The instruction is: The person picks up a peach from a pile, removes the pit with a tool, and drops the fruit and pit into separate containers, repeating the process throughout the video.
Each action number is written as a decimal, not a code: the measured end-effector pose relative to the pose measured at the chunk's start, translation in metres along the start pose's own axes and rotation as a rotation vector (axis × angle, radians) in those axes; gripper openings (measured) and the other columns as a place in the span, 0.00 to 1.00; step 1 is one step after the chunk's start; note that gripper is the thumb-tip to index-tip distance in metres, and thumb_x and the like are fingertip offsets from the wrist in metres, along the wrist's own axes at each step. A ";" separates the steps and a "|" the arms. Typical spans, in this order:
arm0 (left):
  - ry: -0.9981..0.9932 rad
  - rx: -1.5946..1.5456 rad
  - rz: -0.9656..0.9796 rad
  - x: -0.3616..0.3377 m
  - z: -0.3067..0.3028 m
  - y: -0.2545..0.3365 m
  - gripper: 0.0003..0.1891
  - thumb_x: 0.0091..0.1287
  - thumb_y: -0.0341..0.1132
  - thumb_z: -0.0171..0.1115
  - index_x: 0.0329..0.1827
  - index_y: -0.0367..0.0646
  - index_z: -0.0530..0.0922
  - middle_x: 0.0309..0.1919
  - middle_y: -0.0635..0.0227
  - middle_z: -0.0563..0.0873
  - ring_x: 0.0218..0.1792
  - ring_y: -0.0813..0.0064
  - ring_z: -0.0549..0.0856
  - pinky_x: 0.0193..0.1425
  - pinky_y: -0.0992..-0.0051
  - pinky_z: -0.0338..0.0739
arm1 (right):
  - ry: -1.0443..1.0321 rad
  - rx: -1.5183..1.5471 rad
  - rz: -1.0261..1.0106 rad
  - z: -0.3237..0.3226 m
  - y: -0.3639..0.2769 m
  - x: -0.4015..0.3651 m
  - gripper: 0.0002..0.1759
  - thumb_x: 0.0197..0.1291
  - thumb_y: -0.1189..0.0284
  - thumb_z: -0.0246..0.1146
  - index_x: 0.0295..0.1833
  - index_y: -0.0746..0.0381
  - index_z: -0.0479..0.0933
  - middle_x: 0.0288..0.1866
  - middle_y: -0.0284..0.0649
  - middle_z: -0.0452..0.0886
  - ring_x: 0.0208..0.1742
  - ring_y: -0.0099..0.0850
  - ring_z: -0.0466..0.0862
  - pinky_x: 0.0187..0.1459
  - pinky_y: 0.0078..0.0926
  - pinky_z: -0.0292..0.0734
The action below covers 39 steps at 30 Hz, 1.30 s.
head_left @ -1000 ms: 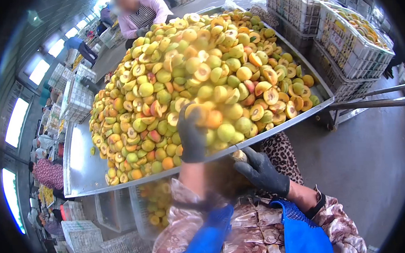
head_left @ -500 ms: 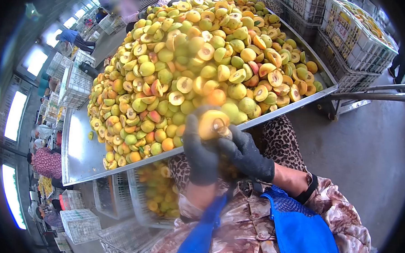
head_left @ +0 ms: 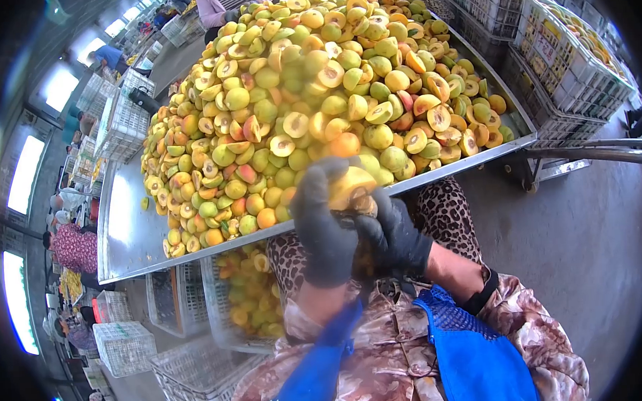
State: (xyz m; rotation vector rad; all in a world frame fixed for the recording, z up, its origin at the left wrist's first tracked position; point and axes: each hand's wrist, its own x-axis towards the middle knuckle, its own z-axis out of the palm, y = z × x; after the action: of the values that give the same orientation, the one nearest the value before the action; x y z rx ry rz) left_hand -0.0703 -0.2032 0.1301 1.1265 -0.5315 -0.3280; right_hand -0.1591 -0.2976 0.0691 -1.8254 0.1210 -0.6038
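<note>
Yellow-orange peach (head_left: 349, 186), smooth-skinned, at frame centre, against the steel table (head_left: 133, 241) edge. We clasp it in both dark gloves: left hand (head_left: 324, 229) wraps its side, right hand (head_left: 400, 234) grips underneath. Heaped peach halves (head_left: 309, 93) fill the frame above.

Grey concrete floor (head_left: 589, 260); bright windows (head_left: 22, 174) left; stacked plastic crates (head_left: 566, 68) right.
</note>
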 end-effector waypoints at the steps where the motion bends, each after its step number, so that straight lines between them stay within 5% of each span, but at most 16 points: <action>1: -0.035 -0.018 -0.001 0.001 -0.002 -0.003 0.24 0.85 0.49 0.46 0.57 0.32 0.78 0.57 0.50 0.84 0.58 0.58 0.85 0.66 0.61 0.81 | -0.019 -0.062 0.033 -0.006 0.004 0.003 0.17 0.72 0.63 0.60 0.54 0.66 0.72 0.38 0.57 0.83 0.47 0.58 0.85 0.47 0.49 0.79; 5: -0.059 -0.372 -0.191 -0.002 -0.005 -0.003 0.25 0.85 0.47 0.46 0.71 0.34 0.73 0.65 0.53 0.81 0.67 0.59 0.80 0.74 0.61 0.74 | 0.065 0.184 0.036 0.004 0.022 0.006 0.18 0.75 0.60 0.59 0.48 0.67 0.74 0.34 0.50 0.82 0.40 0.47 0.84 0.42 0.43 0.78; 8: -0.150 0.047 -0.041 -0.010 -0.012 -0.002 0.27 0.86 0.47 0.46 0.75 0.33 0.69 0.69 0.55 0.79 0.69 0.61 0.79 0.76 0.62 0.73 | -0.030 0.814 0.764 -0.020 -0.026 0.008 0.21 0.77 0.58 0.58 0.46 0.68 0.75 0.34 0.40 0.82 0.38 0.35 0.82 0.41 0.38 0.78; 10: -0.159 0.199 -0.017 -0.015 -0.027 -0.013 0.28 0.86 0.47 0.46 0.76 0.31 0.69 0.69 0.56 0.79 0.68 0.63 0.80 0.74 0.63 0.75 | -0.112 0.824 0.674 -0.015 -0.002 -0.003 0.23 0.78 0.54 0.58 0.54 0.66 0.77 0.38 0.34 0.82 0.39 0.28 0.81 0.41 0.34 0.78; 11: -0.073 -0.034 -0.165 -0.019 -0.027 -0.016 0.29 0.86 0.48 0.46 0.75 0.31 0.70 0.68 0.56 0.80 0.67 0.64 0.81 0.72 0.65 0.77 | -0.160 0.830 0.629 -0.013 0.008 -0.010 0.25 0.78 0.52 0.57 0.58 0.65 0.77 0.40 0.30 0.81 0.40 0.25 0.80 0.40 0.32 0.79; 12: 0.012 -0.270 -0.306 -0.021 -0.028 -0.017 0.29 0.86 0.49 0.46 0.74 0.30 0.70 0.67 0.55 0.80 0.65 0.65 0.82 0.71 0.66 0.79 | -0.209 0.622 0.525 -0.016 0.003 -0.014 0.24 0.78 0.54 0.58 0.58 0.66 0.77 0.41 0.31 0.83 0.41 0.25 0.81 0.43 0.32 0.79; 15: 0.113 -0.241 -0.367 -0.024 -0.030 -0.019 0.30 0.86 0.52 0.44 0.64 0.29 0.77 0.56 0.55 0.86 0.56 0.67 0.87 0.64 0.68 0.83 | -0.314 0.213 0.337 -0.028 -0.019 -0.023 0.22 0.78 0.57 0.58 0.60 0.66 0.78 0.45 0.38 0.87 0.47 0.28 0.83 0.51 0.34 0.80; 17: 0.141 -0.261 -0.420 -0.026 -0.031 -0.020 0.31 0.86 0.54 0.43 0.57 0.30 0.81 0.50 0.57 0.89 0.51 0.69 0.88 0.59 0.70 0.85 | -0.350 0.090 0.314 -0.033 -0.029 -0.024 0.22 0.77 0.57 0.58 0.59 0.66 0.77 0.42 0.45 0.87 0.44 0.36 0.86 0.49 0.38 0.80; 20: 0.190 -0.241 -0.487 -0.029 -0.027 -0.015 0.26 0.85 0.49 0.49 0.60 0.29 0.79 0.50 0.57 0.88 0.51 0.70 0.88 0.58 0.71 0.85 | -0.352 -0.064 0.230 -0.037 -0.030 -0.021 0.21 0.76 0.57 0.59 0.56 0.65 0.76 0.39 0.53 0.86 0.41 0.50 0.87 0.45 0.46 0.80; 25: -0.009 0.228 -0.147 -0.038 -0.039 -0.033 0.19 0.81 0.35 0.58 0.66 0.29 0.76 0.51 0.57 0.88 0.51 0.69 0.88 0.59 0.70 0.83 | -0.407 -0.267 0.176 -0.039 -0.029 -0.016 0.20 0.75 0.57 0.60 0.52 0.65 0.74 0.37 0.59 0.85 0.41 0.61 0.85 0.41 0.52 0.79; 30: -0.076 0.393 -0.115 -0.041 -0.047 -0.044 0.19 0.80 0.32 0.60 0.67 0.31 0.76 0.50 0.56 0.89 0.49 0.67 0.88 0.58 0.67 0.82 | -0.524 -0.103 0.196 -0.048 -0.030 -0.017 0.19 0.74 0.58 0.61 0.45 0.65 0.74 0.32 0.59 0.80 0.38 0.61 0.82 0.37 0.53 0.75; 33: -0.125 0.443 -0.098 -0.044 -0.039 -0.038 0.15 0.80 0.33 0.57 0.62 0.33 0.78 0.46 0.57 0.89 0.45 0.67 0.87 0.52 0.67 0.82 | -0.607 -0.229 0.196 -0.057 -0.028 -0.020 0.22 0.77 0.57 0.57 0.52 0.68 0.76 0.35 0.53 0.85 0.40 0.50 0.88 0.43 0.46 0.80; 35: -0.131 0.438 -0.124 -0.043 -0.023 -0.020 0.16 0.82 0.38 0.51 0.50 0.32 0.82 0.38 0.58 0.89 0.37 0.70 0.87 0.45 0.67 0.82 | -0.660 0.006 0.326 -0.060 -0.027 -0.023 0.23 0.78 0.56 0.56 0.54 0.69 0.76 0.35 0.46 0.85 0.38 0.40 0.87 0.42 0.42 0.81; 37: -0.266 0.528 -0.027 -0.036 -0.025 -0.018 0.15 0.80 0.38 0.53 0.50 0.32 0.82 0.38 0.57 0.88 0.39 0.68 0.86 0.46 0.67 0.82 | -0.683 0.203 0.482 -0.062 -0.027 -0.027 0.24 0.79 0.56 0.55 0.56 0.68 0.77 0.36 0.41 0.86 0.37 0.32 0.86 0.42 0.36 0.81; 39: -0.453 0.636 0.144 -0.027 -0.052 -0.039 0.19 0.72 0.32 0.64 0.64 0.35 0.78 0.47 0.55 0.87 0.47 0.62 0.86 0.55 0.65 0.81 | -0.674 0.362 0.660 -0.057 -0.028 -0.031 0.25 0.79 0.55 0.55 0.58 0.68 0.77 0.38 0.36 0.85 0.37 0.25 0.83 0.42 0.31 0.81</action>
State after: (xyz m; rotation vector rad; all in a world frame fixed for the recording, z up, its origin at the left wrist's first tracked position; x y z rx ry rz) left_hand -0.0634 -0.1651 0.0708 1.6248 -1.1673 -0.2959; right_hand -0.2185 -0.3256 0.0966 -1.4269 0.1365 0.4347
